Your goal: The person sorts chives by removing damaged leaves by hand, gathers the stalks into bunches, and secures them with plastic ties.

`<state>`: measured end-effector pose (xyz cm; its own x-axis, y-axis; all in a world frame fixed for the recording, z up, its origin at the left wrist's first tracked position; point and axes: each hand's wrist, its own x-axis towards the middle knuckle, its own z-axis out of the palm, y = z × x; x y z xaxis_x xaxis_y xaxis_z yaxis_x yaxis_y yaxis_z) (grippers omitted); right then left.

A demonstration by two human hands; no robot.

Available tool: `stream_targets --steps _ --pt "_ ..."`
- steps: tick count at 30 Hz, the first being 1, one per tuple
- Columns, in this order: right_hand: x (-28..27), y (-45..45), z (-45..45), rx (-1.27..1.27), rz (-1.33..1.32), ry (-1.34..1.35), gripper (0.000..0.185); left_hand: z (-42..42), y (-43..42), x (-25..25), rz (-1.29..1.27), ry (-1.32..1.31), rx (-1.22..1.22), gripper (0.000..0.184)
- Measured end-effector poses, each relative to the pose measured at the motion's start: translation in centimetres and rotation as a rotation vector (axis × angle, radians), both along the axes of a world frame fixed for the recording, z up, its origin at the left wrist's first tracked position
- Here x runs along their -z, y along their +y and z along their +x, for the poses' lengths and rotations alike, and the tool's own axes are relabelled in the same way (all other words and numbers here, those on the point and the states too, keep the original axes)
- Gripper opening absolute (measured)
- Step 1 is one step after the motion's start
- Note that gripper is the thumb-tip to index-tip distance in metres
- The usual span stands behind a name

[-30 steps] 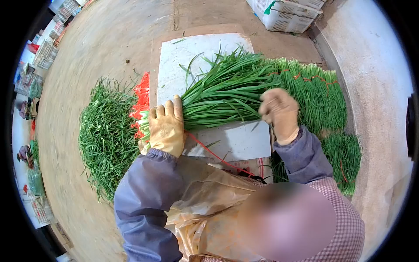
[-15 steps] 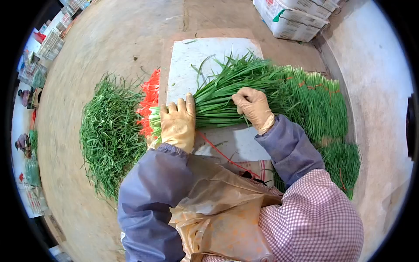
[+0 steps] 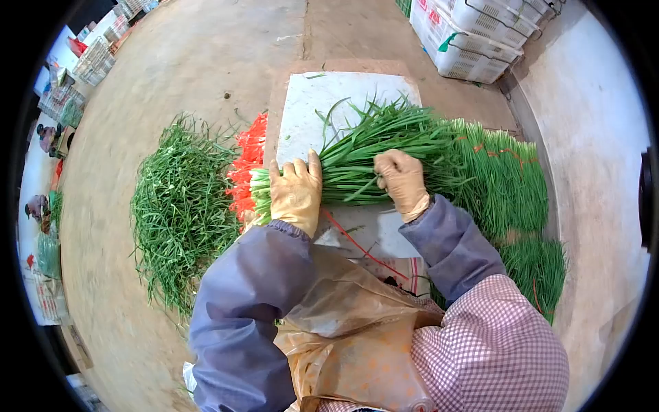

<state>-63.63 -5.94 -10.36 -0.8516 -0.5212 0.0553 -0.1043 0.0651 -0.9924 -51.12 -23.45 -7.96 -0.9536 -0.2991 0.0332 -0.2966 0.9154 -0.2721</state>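
A loose pile of garlic chives (image 3: 374, 154) lies across a white board (image 3: 295, 110), pale stem ends to the left. My left hand (image 3: 296, 196), in a yellowed glove, rests flat on the stems with its fingers stretched out. Over the leafy part, my right hand (image 3: 403, 180), gloved too, is closed in a pinch on thin green leaves; its fingertips are partly hidden. A bunch of red ties (image 3: 248, 161) lies beside the stem ends. One red strip (image 3: 357, 247) trails from the pile towards my apron.
A heap of loose green leaves (image 3: 182, 213) covers the floor to the left. Tied chive bundles (image 3: 508, 178) stand in rows on the right by the wall. White crates (image 3: 473, 51) are stacked at the upper right. Other people (image 3: 47, 139) are far off at the left edge.
The view has shifted a little, so the scene sits slightly lower and to the right. My right hand's fingers have curled a bit differently at the leaves; my left hand stays on the stems.
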Motion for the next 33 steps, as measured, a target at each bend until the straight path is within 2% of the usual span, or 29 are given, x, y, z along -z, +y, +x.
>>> stream_targets --steps 2,5,7,9,11,12,13,15,16,17,18,19,20,21,22,23,24,25,28,31,33 --pt "-0.9 0.0 -0.1 0.183 -0.261 -0.3 0.018 0.2 -0.2 -0.5 0.025 -0.014 -0.003 0.101" --pt "-3.0 1.5 -0.3 0.107 -0.492 -0.366 0.02 1.3 -2.6 -1.4 0.053 0.077 0.023 0.098" --pt "-5.5 1.9 1.5 -0.074 -0.441 -0.32 0.02 2.8 -4.5 -5.6 0.143 0.046 -0.075 0.095" --pt "-8.0 1.8 4.3 -0.205 -0.274 -0.306 0.019 4.9 -7.3 -9.3 0.176 0.055 -0.219 0.086" --pt "-10.1 1.2 8.0 -0.407 -0.175 -0.394 0.015 8.7 -9.6 -13.6 0.297 0.109 -0.359 0.077" --pt "-9.6 0.5 10.3 -0.544 -0.25 -0.433 0.013 11.2 -11.2 -15.0 0.428 0.106 -0.421 0.075" --pt "-8.9 -0.2 12.8 -0.685 -0.323 -0.475 0.013 14.4 -13.2 -15.2 0.587 0.141 -0.419 0.055" --pt "-8.0 -1.2 17.4 -1.076 -0.326 -0.497 0.017 21.7 -14.8 -15.3 1.165 0.103 -0.556 0.051" --pt "-7.9 -2.4 19.2 -1.154 -0.375 -0.193 0.015 26.6 -15.6 -13.8 1.321 0.072 -0.65 0.049" --pt "-7.7 -3.3 20.8 -1.204 -0.43 0.108 0.014 29.3 -12.2 -15.8 1.53 0.105 -0.874 0.061" --pt "-6.1 -4.1 22.4 -1.151 -0.502 0.401 0.016 32.8 -9.9 -15.6 1.729 0.17 -0.853 0.061" --pt "-6.2 -4.8 23.6 -1.155 -0.524 0.4 0.018 38.9 -9.1 -12.6 1.778 0.166 -0.858 0.05" --pt "-6.4 -5.7 24.4 -1.162 -0.54 0.396 0.021 44.7 -7.0 -9.9 1.939 0.25 -1.185 0.074" --pt "-6.4 -6.5 25.3 -1.17 -0.548 0.389 0.023 48.4 -4.5 -8.1 1.809 0.204 -0.837 0.069" --pt "-6.3 -7.2 26.1 -1.245 -0.45 0.439 0.026 51.2 -1.0 -5.8 1.948 0.376 -0.793 0.081" --pt "-6.6 -7.8 26.8 -1.304 -0.405 0.475 0.032 50.9 3.1 -7.8 2.113 0.46 -1.019 0.092" --pt "-6.2 -8.2 27.4 -1.371 -0.296 0.651 0.033 52.1 5.9 -7.0 2.194 0.525 -1.059 0.092" --pt "-5.8 -8.6 28.5 -1.427 -0.188 0.829 0.034 53.8 8.5 -5.5 2.256 0.581 -1.032 0.093" --pt "-4.9 -7.4 32.6 -1.455 -0.182 1.081 0.035 57.6 15.1 -1.6 2.37 0.729 -0.94 0.095" --pt "-6.2 -5.9 36.1 -1.478 -0.535 1.01 0.018 59.5 18.1 1.0 2.425 0.817 -0.863 0.097" --pt "-6.5 -4.6 39.7 -1.61 -0.674 0.984 0.03 60.1 18.7 2.2 2.446 0.843 -0.807 0.098"
